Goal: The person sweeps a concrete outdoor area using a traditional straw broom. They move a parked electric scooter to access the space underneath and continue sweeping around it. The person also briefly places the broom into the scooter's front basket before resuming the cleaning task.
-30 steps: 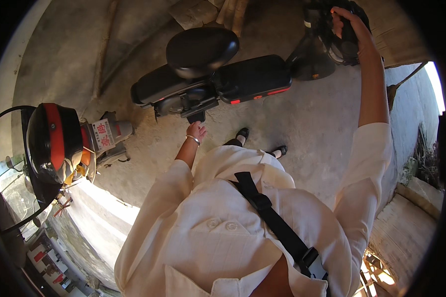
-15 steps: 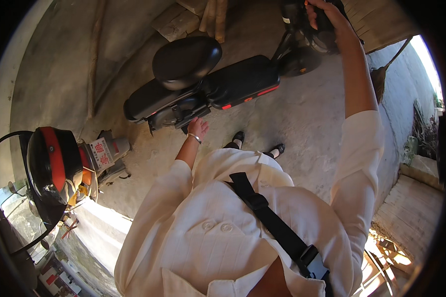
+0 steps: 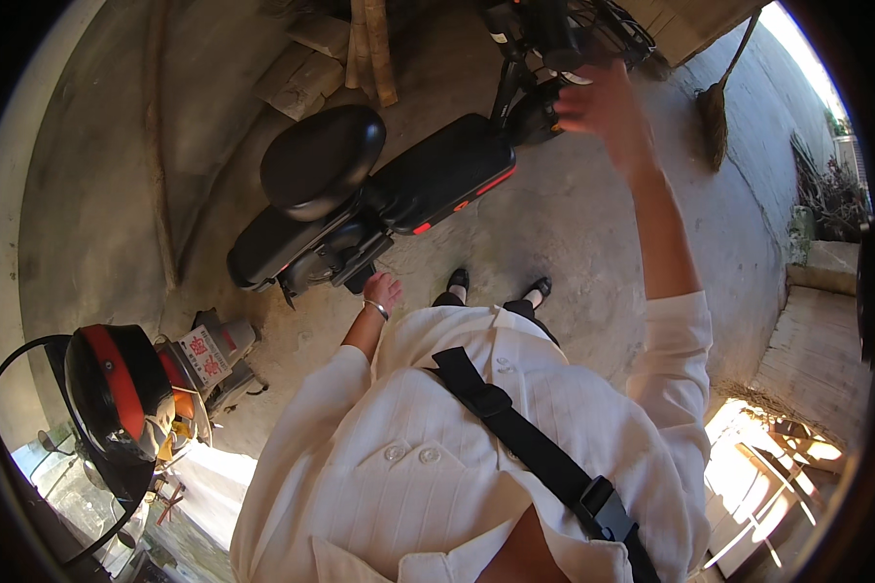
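A black electric scooter [image 3: 436, 170] with red side markings and a wide black seat [image 3: 323, 160] stands in front of me, its handlebar end at the upper right. My right hand [image 3: 603, 112] is smeared by motion beside the handlebar [image 3: 554, 44]. Its fingers stretch out to the left, apart, with nothing seen in them. Low by the scooter's rear side is my left hand [image 3: 382, 289], wearing a bracelet. The fingers are loosely bent and appear to hold nothing. A dark part [image 3: 362, 279] under the scooter's rear lies close to them; contact is hard to judge.
At the left stands a second, red-and-black scooter [image 3: 112, 379] with a plate [image 3: 204, 355]. Blocks [image 3: 306, 83] and wooden posts [image 3: 371, 53] are beyond the black scooter. A broom [image 3: 713, 121] leans on the right wall. My shoes [image 3: 537, 290] are on the concrete floor [image 3: 486, 233].
My right hand has let go of the handlebar and come down toward me, its fingers opening. My left hand has drawn slightly toward me. The scooter appears lower and further left in view.
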Motion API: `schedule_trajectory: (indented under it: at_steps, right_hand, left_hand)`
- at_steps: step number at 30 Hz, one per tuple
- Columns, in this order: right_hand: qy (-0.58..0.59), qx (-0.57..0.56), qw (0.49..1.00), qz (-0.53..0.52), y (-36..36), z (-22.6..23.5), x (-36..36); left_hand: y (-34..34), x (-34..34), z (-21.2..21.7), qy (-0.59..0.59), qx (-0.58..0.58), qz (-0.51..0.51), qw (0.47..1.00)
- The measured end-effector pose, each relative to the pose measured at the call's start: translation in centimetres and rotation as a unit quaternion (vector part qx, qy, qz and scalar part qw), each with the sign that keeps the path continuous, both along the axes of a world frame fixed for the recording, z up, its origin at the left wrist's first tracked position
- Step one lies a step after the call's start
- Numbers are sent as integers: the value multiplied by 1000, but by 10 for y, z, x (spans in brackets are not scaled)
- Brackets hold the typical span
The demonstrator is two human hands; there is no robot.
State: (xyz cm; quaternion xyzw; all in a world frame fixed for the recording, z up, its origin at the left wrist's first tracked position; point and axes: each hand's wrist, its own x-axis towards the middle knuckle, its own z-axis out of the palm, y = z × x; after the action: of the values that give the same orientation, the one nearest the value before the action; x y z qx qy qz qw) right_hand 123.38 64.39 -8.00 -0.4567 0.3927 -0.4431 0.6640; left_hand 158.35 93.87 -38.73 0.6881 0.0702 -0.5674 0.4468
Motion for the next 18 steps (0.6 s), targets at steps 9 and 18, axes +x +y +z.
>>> schedule_trajectory:
  at_steps: [9,18]
  right_hand:
    - [-137,513,800,-280,231,-325,-209]
    - [324,446,825,-121,436,-412,-296]
  left_hand:
    - [-28,-64,-15,-52,62,-133,988]
    - [-70,-155,-30,-141,50,-306,940]
